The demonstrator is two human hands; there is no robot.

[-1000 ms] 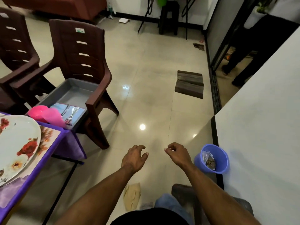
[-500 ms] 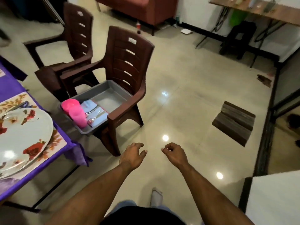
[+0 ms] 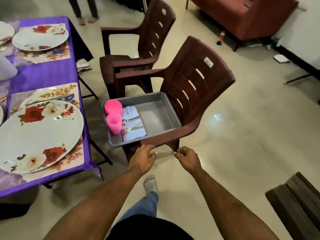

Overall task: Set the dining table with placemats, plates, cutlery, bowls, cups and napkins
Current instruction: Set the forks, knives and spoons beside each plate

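A grey tray (image 3: 158,115) sits on the seat of a brown plastic chair (image 3: 195,87). In it stand a pink bowl (image 3: 113,106) and a pink cup (image 3: 113,123), beside folded napkins (image 3: 134,131) with a spoon (image 3: 129,120) and a fork (image 3: 129,130) lying on them. On the purple table (image 3: 45,75) at left, floral plates (image 3: 39,134) rest on floral placemats (image 3: 57,91). My left hand (image 3: 142,157) hovers just below the chair's near armrest, fingers loosely curled, holding nothing. My right hand (image 3: 186,157) is beside it, fingers curled, also holding nothing.
A second brown chair (image 3: 138,49) stands behind the first. A red sofa (image 3: 242,16) is at the far right, a dark ridged mat (image 3: 297,201) on the floor at lower right. Someone's legs (image 3: 84,9) stand beyond the table. A white container (image 3: 6,68) sits on the table.
My view has swung left and down toward the chair and table. Both hands have come close to the chair's armrest and the tray.
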